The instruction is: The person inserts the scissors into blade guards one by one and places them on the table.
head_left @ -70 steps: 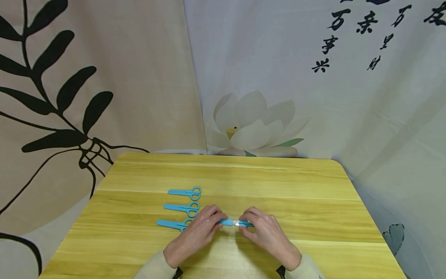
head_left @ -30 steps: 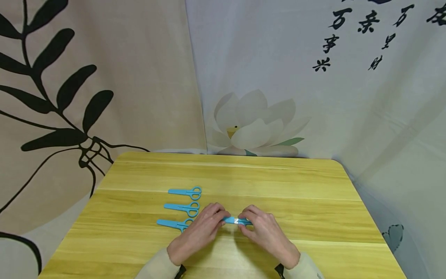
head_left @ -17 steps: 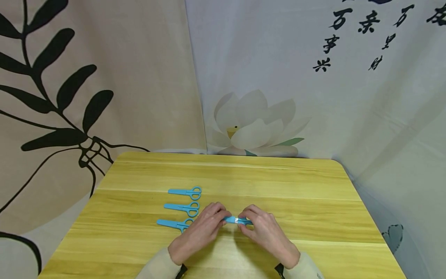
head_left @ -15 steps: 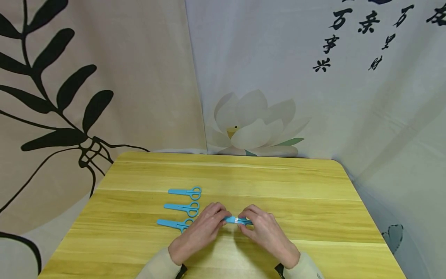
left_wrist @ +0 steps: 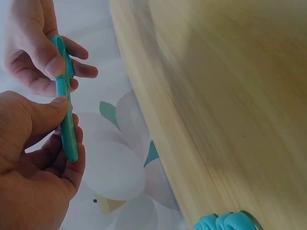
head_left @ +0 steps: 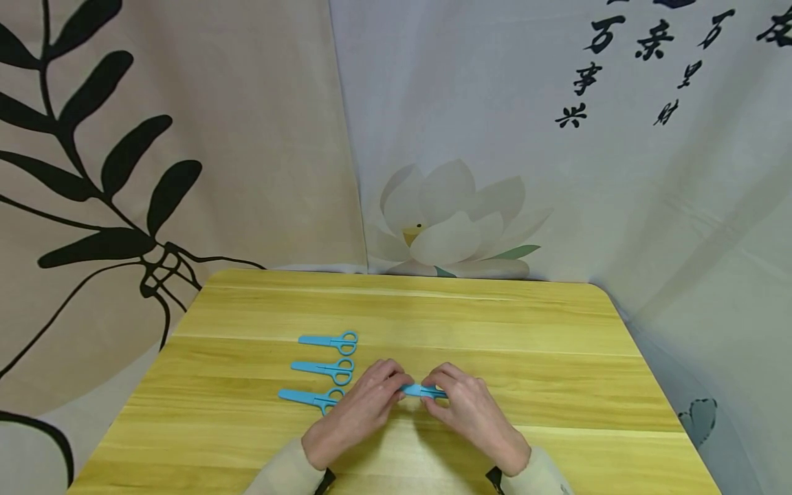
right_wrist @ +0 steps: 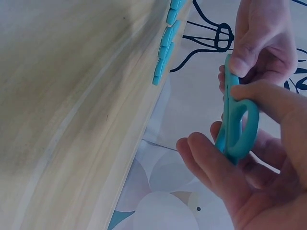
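Note:
Above the table, both hands hold one pair of blue scissors. My left hand pinches the scissors' blade cover between thumb and fingers. The handle end is in my right hand, thumb pressed near the finger loops. The cover sits up against the handles, and no metal shows between them. To the left lie three more blue scissors, covers on: a far pair, a middle pair and a near pair. My left hand partly hides the near pair's loops.
The wooden table has rounded far corners. Behind it hangs a pale cloth printed with leaves, a lotus and dark characters. The three scissors lie in a column, handles toward the right.
Silver blade metal showed between cover and handles earlier; now it is covered. My left hand has shifted slightly right, toward my right hand. The three scissors on the table have not moved.

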### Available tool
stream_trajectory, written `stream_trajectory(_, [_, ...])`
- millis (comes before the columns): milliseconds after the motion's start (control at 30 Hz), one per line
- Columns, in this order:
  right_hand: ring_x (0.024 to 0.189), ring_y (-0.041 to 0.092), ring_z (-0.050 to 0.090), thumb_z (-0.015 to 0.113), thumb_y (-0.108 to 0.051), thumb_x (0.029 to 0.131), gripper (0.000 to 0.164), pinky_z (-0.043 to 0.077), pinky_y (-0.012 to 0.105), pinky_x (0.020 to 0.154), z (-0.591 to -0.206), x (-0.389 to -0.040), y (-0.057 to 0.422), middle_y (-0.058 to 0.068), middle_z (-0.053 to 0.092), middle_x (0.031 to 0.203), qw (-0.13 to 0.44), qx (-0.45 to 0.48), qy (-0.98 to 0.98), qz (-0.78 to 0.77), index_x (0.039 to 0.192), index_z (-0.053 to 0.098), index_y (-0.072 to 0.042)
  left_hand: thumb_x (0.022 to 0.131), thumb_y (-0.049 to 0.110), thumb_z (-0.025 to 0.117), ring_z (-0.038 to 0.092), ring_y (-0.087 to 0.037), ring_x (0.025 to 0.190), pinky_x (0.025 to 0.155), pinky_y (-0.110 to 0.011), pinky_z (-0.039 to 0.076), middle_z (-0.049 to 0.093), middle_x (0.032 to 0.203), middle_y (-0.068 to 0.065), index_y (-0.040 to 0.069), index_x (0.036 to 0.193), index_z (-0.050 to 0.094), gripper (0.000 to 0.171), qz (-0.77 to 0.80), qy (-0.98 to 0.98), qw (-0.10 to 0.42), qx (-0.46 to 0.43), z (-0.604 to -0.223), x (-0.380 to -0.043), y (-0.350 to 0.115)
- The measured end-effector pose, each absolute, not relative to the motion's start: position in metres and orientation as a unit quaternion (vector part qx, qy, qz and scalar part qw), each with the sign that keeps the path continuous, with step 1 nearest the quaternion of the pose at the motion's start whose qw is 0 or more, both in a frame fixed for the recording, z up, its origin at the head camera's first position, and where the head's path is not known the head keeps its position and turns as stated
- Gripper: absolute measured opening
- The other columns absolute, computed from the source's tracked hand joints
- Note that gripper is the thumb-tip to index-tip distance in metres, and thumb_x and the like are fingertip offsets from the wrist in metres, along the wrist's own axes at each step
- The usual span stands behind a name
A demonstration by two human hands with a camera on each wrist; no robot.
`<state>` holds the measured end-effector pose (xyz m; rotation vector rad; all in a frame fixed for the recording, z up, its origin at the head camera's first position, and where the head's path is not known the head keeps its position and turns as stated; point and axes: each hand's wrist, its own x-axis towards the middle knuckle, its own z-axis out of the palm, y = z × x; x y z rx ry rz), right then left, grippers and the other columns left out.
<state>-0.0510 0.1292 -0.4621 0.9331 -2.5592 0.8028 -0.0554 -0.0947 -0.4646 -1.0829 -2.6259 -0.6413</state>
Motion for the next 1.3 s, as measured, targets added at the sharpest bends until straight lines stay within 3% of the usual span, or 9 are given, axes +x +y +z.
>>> stream_trajectory(633, [0.078, 0.01, 0.068, 0.089, -0.008, 0.079, 0.022, 0.054, 0.017, 0.062, -0.468, -0.054, 0.125, -0.001, 0.068, 0.1, 0.136, 0.322, -0.892, 0.285, 0.095, 0.074, -0.009, 0.096, 0.012, 0.075, 0.056, -0.012, 0.094, 0.082, -0.024, 0.052, 0.06, 0.104, 0.003, 0.011, 0.109, 0.073, 0.013, -0.208, -0.895, 0.116, -0.378, -0.469, -0.058, -0.098])
stream_trajectory(833, [0.08, 0.011, 0.066, 0.088, -0.018, 0.083, 0.034, 0.053, 0.019, 0.062, -0.468, -0.054, 0.126, 0.003, 0.069, 0.113, 0.103, 0.306, -0.899, 0.295, 0.111, 0.072, -0.007, 0.096, 0.014, 0.076, 0.059, -0.014, 0.095, 0.085, -0.029, 0.053, 0.062, 0.105, 0.002, 0.012, 0.109, 0.074, 0.014, -0.188, -0.905, 0.12, -0.363, -0.471, -0.06, -0.102])
stream_trajectory(967, [0.103, 0.021, 0.069, 0.085, -0.028, 0.087, 0.049, 0.059, 0.035, 0.082, -0.468, -0.055, 0.129, 0.007, 0.067, 0.129, 0.071, 0.281, -0.906, 0.307, 0.128, 0.067, -0.007, 0.094, 0.012, 0.078, 0.06, -0.015, 0.096, 0.086, -0.033, 0.053, 0.063, 0.105, 0.003, 0.013, 0.109, 0.073, 0.016, -0.19, -0.906, 0.127, -0.357, -0.471, -0.062, -0.108])
stream_trajectory(1100, [0.131, 0.032, 0.057, 0.081, -0.037, 0.091, 0.055, 0.048, 0.053, 0.106, -0.466, -0.056, 0.136, 0.008, 0.061, 0.142, 0.051, 0.253, -0.914, 0.313, 0.135, 0.065, -0.009, 0.093, 0.009, 0.078, 0.06, -0.016, 0.097, 0.085, -0.034, 0.054, 0.063, 0.106, 0.002, 0.014, 0.109, 0.073, 0.018, -0.201, -0.907, 0.131, -0.345, -0.472, -0.064, -0.119])
stream_trajectory(1300, [0.137, 0.036, 0.051, 0.078, -0.04, 0.092, 0.054, 0.041, 0.058, 0.111, -0.465, -0.058, 0.149, 0.009, 0.058, 0.147, 0.048, 0.234, -0.92, 0.311, 0.135, 0.066, -0.009, 0.09, 0.005, 0.08, 0.062, -0.019, 0.098, 0.086, -0.037, 0.054, 0.064, 0.106, 0.0, 0.01, 0.109, 0.073, 0.021, -0.214, -0.912, 0.131, -0.325, -0.473, -0.073, -0.138])
